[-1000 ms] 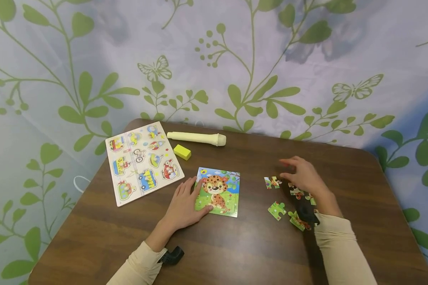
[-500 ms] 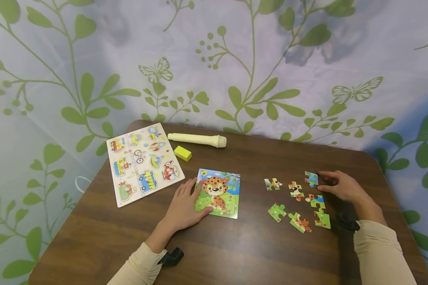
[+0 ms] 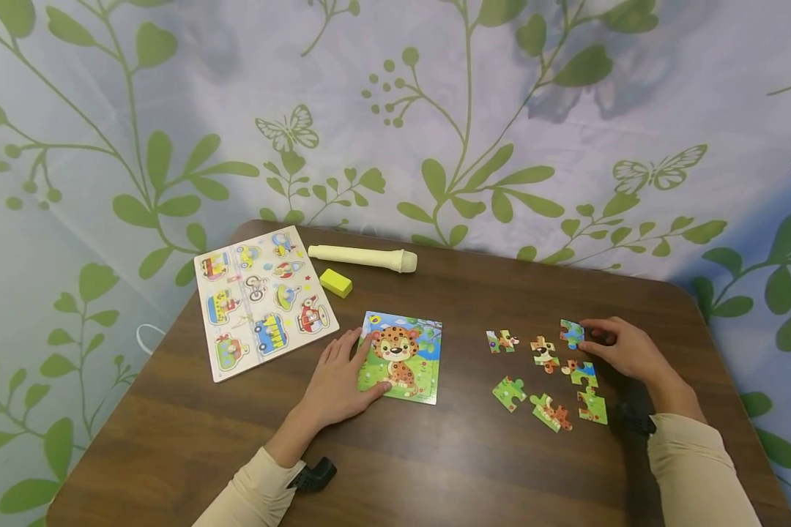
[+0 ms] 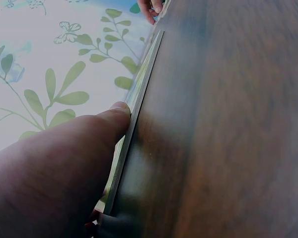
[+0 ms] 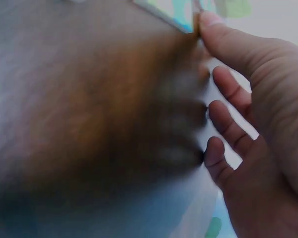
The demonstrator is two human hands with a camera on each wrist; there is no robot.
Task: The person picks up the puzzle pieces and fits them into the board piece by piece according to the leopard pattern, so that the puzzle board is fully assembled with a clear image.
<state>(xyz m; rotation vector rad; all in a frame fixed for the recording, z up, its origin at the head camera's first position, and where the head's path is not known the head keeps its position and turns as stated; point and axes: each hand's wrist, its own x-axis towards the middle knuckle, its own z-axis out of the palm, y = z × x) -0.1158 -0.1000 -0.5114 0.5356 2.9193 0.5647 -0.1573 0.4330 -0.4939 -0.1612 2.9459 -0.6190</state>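
Lying just left of the right hand (image 3: 635, 353), a blue puzzle piece (image 3: 571, 334) is met at its edge by thumb and index finger, their tips apart; the leopard board (image 3: 405, 359) is touched by the left hand (image 3: 340, 382), palm down, thumb spread.

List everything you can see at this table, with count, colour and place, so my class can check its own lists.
Leopard picture board: one, green and blue, table centre
Puzzle pieces: seven visible, multicoloured, right of that board
Vehicle board: one, pale with colourful vehicles, far left
Block: one, yellow, beside the vehicle board
Microphone-shaped object: one, cream, far edge
Table: one, brown, underneath
Backdrop: one, pale with green leaves, behind
Sleeves: two, cream, near side
Wrist devices: two, black, one per wrist
Left hand: one, on the leopard picture board's left side
Right hand: one, at the upper-right piece
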